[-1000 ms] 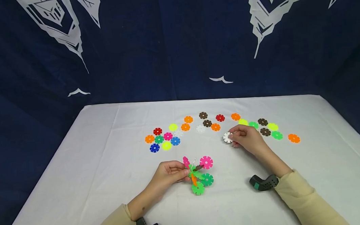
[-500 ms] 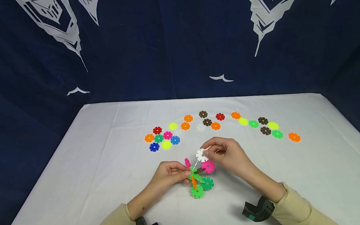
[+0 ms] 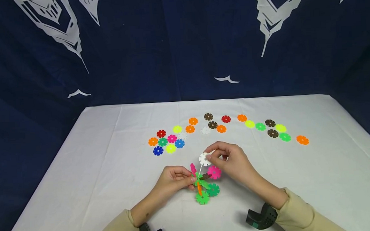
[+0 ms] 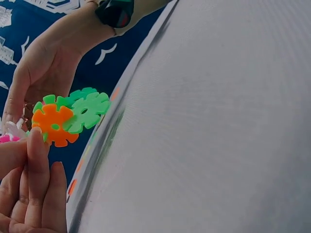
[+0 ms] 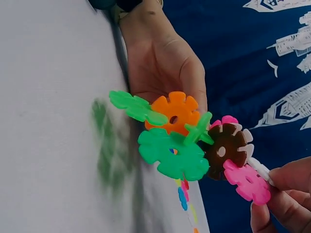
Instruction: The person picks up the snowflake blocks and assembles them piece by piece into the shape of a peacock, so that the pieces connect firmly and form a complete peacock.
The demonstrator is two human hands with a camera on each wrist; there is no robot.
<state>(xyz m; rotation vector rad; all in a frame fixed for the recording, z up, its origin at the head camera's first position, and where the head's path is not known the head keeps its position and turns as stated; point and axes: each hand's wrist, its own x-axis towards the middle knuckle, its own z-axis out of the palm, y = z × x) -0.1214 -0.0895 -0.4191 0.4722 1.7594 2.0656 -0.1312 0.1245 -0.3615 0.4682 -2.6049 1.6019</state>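
Observation:
My left hand (image 3: pixel 175 178) pinches a cluster of joined notched plastic discs by its left side. The cluster has a bright green disc (image 3: pixel 202 197), a darker green disc (image 5: pixel 173 154), an orange disc (image 4: pixel 52 125), a brown disc (image 5: pixel 226 150) and a pink disc (image 3: pixel 214 172). A white notched disc (image 3: pixel 203 159) is pinched between thumb and fingers of my right hand (image 3: pixel 234 160), at the cluster's upper side. Its lower edge meets another white disc seen edge-on in the cluster; whether they interlock I cannot tell. My right fingers partly cover the white disc.
Loose discs lie flat behind my hands: a group with a blue disc (image 3: pixel 158 150) at left, brown, red and orange ones in the middle, and a row ending at an orange disc (image 3: pixel 302 140) at right. A white cloth (image 3: pixel 91 190) covers the table; a dark curtain (image 3: pixel 175 46) hangs behind.
My right hand has carried the white disc leftward and nearer, from open cloth to the cluster's top. Over the last half second it shifts only slightly. My left hand stays nearly still.

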